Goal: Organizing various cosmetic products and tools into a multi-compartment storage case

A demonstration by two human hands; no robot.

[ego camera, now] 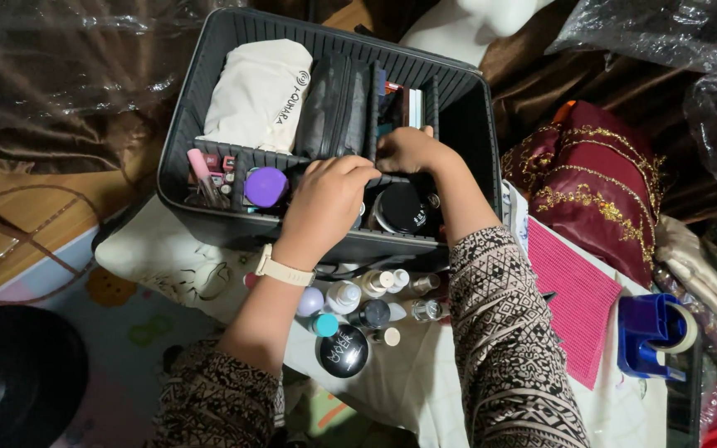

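Inside the dark organizer box [209, 220], both the left hand [325, 199] and right hand [408, 149] curl fingers over its divider, grip unclear.

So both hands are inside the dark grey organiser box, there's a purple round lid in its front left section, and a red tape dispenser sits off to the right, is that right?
Nearly. The tape dispenser is blue, not red; the head view shows it at the right, beside the pink mat. The rest holds: the left hand and right hand are both inside the dark grey organiser box, and the purple round lid sits in its front left section.
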